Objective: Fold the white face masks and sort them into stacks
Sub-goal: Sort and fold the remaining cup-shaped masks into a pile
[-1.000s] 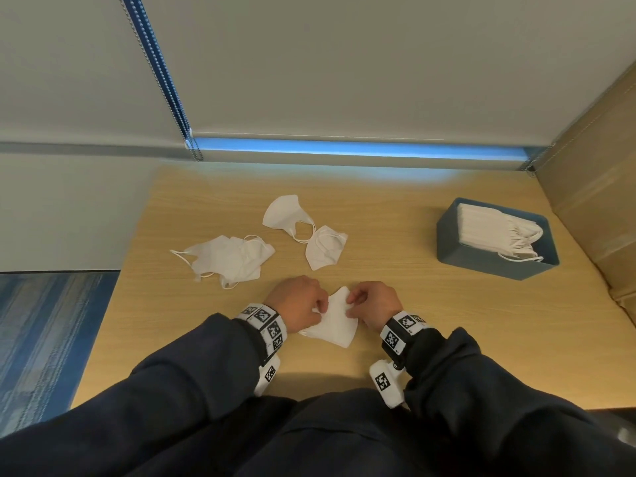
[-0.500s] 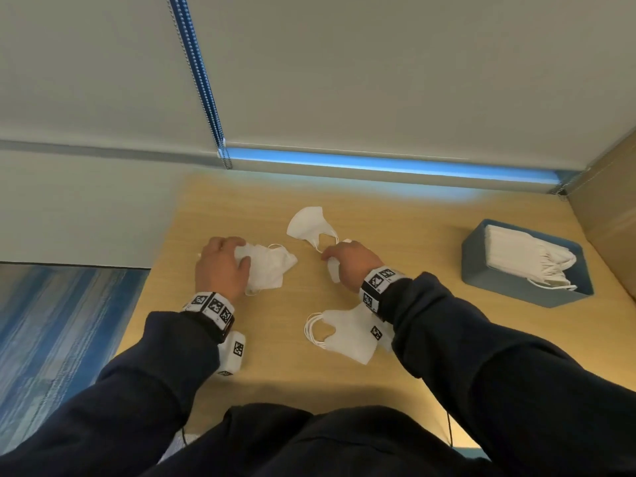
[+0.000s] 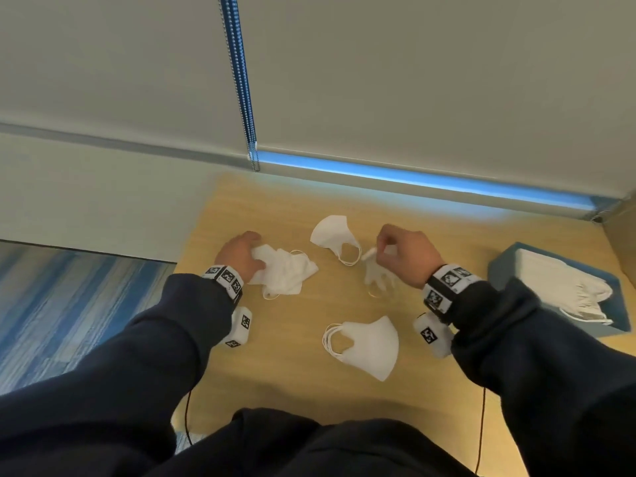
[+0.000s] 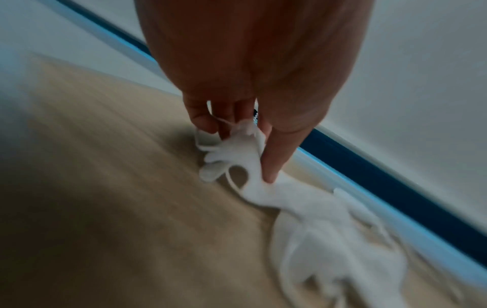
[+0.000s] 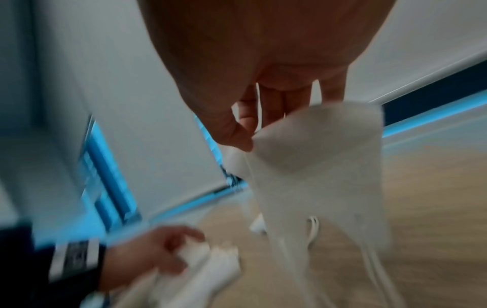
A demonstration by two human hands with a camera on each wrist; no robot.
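Two hands busy over wooden table (image 3: 282, 390). Blue box (image 3: 502, 270) at right edge, folded masks stacked inside. Folded mask (image 3: 370, 344) lies near front. Crumpled pile (image 3: 285, 271) at left, left hand (image 3: 237, 254) fingers pinching its edge. Lifted mask (image 5: 316, 166) dangles from right hand (image 3: 404, 253), thumb and fingers pinching corner. Loose mask (image 3: 332, 234) between hands. Risk: hanging ear loops may snag loose mask, drag it.

White: the folded mask (image 3: 370, 346) at 6 o'clock on the table, the mask (image 3: 332, 234) at 12 o'clock, the crumpled masks (image 3: 284, 271) at 9 o'clock. Table (image 3: 292, 383): light wood grain. Box (image 3: 500, 270) at 3 o'clock: blue-grey, white contents. Sleeves (image 3: 155, 346): dark navy. Wristbands (image 3: 225, 277): black-and-white square markers. Floor (image 3: 69, 304): blue streaked.
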